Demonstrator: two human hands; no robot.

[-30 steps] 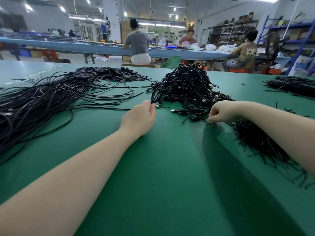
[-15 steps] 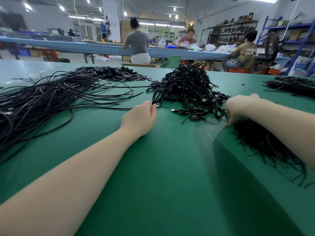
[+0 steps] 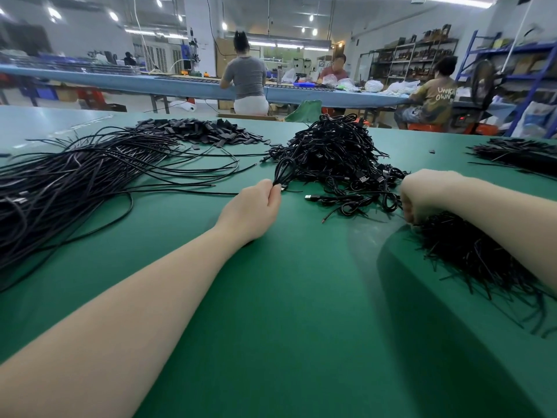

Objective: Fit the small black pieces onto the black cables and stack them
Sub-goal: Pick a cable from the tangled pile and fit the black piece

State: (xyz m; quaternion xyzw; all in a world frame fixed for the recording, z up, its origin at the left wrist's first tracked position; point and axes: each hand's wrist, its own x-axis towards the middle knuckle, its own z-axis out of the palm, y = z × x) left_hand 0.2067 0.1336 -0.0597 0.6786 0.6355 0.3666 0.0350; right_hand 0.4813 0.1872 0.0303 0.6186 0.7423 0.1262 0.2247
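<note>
Table: green mat surface (image 3: pixel 286 312), fills the foreground.
Far bench: long blue worktable (image 3: pixel 187 86) across the room, three people seated at it.
Shelving: dark racks (image 3: pixel 416 60) by the back wall; blue metal rack (image 3: pixel 524 95) at right.
Light: ceiling tube lamps (image 3: pixel 458 0), bright.
Walls: pale.

We see the left hand (image 3: pixel 256 206) pinch a looped cable (image 3: pixel 283 170) at the tangled pile (image 3: pixel 334 152), while the right hand (image 3: pixel 425 197) curls into thin black strips (image 3: pixel 470 251) on the green table (image 3: pixel 286 312).
</note>
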